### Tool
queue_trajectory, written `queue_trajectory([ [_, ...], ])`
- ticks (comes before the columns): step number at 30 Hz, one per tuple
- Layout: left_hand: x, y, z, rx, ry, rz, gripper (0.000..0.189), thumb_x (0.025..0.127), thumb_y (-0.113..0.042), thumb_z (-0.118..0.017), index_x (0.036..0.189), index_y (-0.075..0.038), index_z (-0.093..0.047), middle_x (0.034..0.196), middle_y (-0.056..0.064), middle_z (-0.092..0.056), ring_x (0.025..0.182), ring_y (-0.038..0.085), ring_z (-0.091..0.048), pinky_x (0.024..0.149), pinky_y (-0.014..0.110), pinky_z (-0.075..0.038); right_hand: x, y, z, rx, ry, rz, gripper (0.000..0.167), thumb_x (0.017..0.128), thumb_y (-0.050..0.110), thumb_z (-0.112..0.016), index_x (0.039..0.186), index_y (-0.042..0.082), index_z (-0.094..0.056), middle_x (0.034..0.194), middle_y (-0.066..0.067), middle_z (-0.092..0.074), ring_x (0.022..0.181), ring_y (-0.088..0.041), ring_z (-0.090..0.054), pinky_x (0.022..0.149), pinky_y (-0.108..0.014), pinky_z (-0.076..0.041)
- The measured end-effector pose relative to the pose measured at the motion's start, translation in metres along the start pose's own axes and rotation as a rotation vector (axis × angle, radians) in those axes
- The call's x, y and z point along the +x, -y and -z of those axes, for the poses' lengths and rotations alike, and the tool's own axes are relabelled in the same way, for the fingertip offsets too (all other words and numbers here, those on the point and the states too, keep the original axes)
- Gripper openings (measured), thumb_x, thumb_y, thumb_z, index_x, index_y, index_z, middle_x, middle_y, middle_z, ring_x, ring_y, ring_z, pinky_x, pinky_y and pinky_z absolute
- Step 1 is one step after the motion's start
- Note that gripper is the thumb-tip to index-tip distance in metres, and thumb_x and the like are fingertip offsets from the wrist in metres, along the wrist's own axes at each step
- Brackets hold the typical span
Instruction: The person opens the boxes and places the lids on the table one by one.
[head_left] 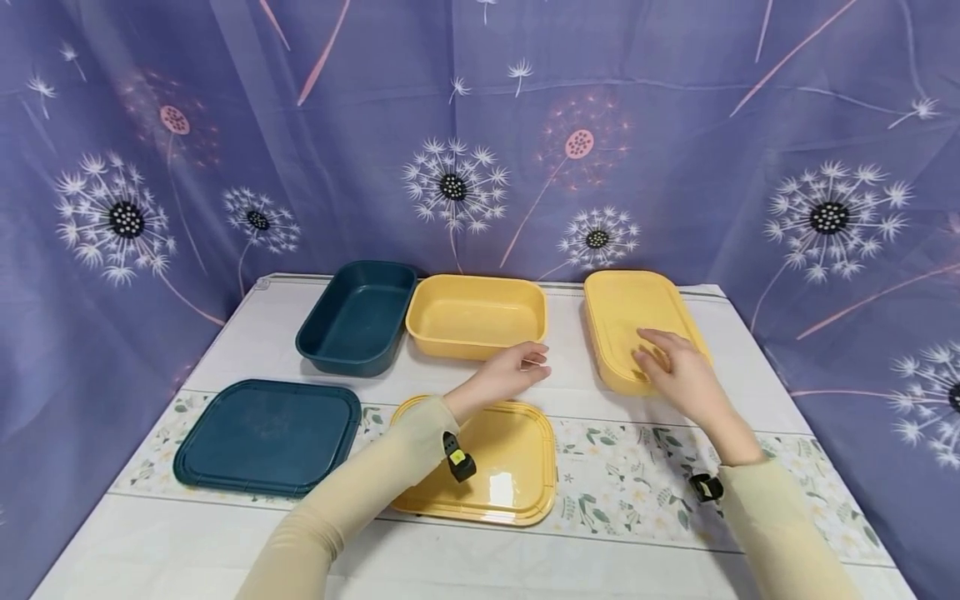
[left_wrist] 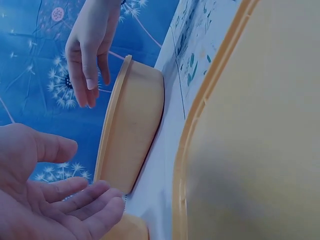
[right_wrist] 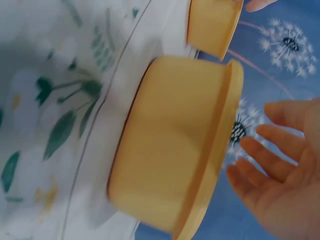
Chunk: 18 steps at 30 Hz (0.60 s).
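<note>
My right hand (head_left: 686,379) hovers over the near part of a lidded yellow food container (head_left: 637,304), its fingers loosely bent and holding nothing. In the right wrist view the fingers stand apart from the container's lid edge (right_wrist: 220,125). My left hand (head_left: 506,379) hangs in the air near the front right corner of an open yellow container (head_left: 476,321), also with nothing in its fingers. Below the left forearm lies a loose yellow lid (head_left: 517,450), partly covered by the sleeve.
Left of the open yellow container stands an open dark teal container (head_left: 360,321). A dark teal lid (head_left: 270,437) lies flat at the front left. Behind them hangs a purple curtain (head_left: 337,167) with dandelions. A floral band (head_left: 622,475) crosses the white table cover.
</note>
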<state>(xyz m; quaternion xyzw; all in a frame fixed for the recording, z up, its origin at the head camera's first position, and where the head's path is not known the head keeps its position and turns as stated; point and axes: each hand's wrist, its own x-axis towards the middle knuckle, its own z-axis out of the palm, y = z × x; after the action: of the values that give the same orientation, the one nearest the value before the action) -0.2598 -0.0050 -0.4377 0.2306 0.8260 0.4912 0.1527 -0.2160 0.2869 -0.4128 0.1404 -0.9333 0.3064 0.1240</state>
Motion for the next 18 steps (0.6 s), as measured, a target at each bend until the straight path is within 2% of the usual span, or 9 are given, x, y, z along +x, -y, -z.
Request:
queue_trajectory([
  [5, 0.008, -0.002, -0.01, -0.042, -0.009, 0.032, 0.05, 0.1, -0.022, -0.066, 0.143, 0.0, -0.053, 0.132, 0.015, -0.063, 0.122, 0.029, -0.059, 0.101, 0.034, -0.049, 0.0, -0.02, 0.007, 0.017, -0.104, -0.045, 0.043, 0.101, 0.016, -0.061, 0.137, -0.008, -0.056, 0.14, -0.032, -0.051, 0.127, -0.055, -0.046, 0.104, -0.068, -0.036],
  [10, 0.019, -0.007, -0.023, -0.068, -0.012, 0.048, 0.052, 0.1, -0.026, -0.066, 0.144, -0.001, -0.053, 0.131, 0.013, -0.063, 0.121, 0.025, -0.06, 0.096, 0.029, -0.052, -0.002, -0.042, 0.016, 0.0, -0.177, -0.149, 0.042, 0.103, 0.018, -0.057, 0.138, -0.006, -0.057, 0.138, -0.033, -0.052, 0.122, -0.055, -0.049, 0.099, -0.066, -0.04],
  [14, 0.027, -0.012, -0.034, -0.107, -0.017, 0.083, 0.054, 0.1, -0.03, -0.065, 0.146, -0.004, -0.051, 0.133, 0.011, -0.061, 0.122, 0.023, -0.06, 0.094, 0.028, -0.052, -0.002, -0.06, 0.021, 0.007, -0.151, -0.253, 0.049, 0.106, 0.025, -0.05, 0.145, -0.004, -0.05, 0.143, -0.035, -0.046, 0.119, -0.056, -0.052, 0.095, -0.065, -0.045],
  [18, 0.036, -0.016, -0.046, -0.107, -0.031, 0.116, 0.056, 0.1, -0.032, -0.065, 0.148, -0.007, -0.049, 0.136, 0.009, -0.06, 0.124, 0.023, -0.059, 0.094, 0.03, -0.053, -0.005, -0.072, 0.022, 0.04, -0.109, -0.31, 0.056, 0.107, 0.03, -0.047, 0.151, -0.004, -0.041, 0.145, -0.037, -0.042, 0.125, -0.057, -0.047, 0.096, -0.067, -0.044],
])
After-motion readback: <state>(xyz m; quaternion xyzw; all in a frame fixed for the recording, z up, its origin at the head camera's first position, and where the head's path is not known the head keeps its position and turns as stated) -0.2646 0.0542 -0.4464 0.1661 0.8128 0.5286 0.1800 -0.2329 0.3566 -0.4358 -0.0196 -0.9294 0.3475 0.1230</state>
